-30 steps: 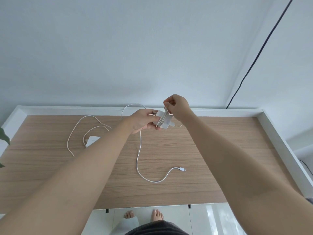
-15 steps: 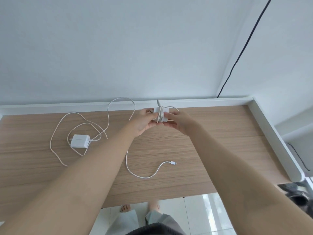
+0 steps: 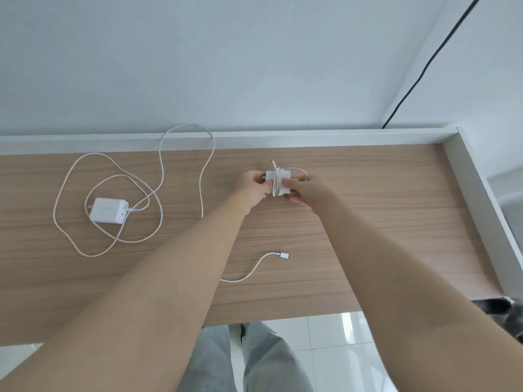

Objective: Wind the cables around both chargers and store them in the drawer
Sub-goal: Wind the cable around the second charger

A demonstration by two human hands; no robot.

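**More cable taken up on the first charger**

Compared with half a second ago, the slack trailing from the held charger is shorter: the loose cable end point(image 3: 283, 255) now lies on the counter point(image 3: 368, 222) with less curve behind it, and the rest is hidden under the left forearm. By this reading, the first winding is well along but unfinished.

The small charger point(image 3: 278, 183) is held above the far middle of the counter, with several turns of white cable seen around its middle. It is pinched on its left side by the left hand point(image 3: 252, 185), while its right side and the turns are pressed by the thumb and fingers of the right hand point(image 3: 307, 191). Both arms are stretched forward, the hands brought together on the charger.

The second charger point(image 3: 108, 210) is left unwound at the far left, its cable point(image 3: 158, 199) looped loosely around it. No drawer is seen.
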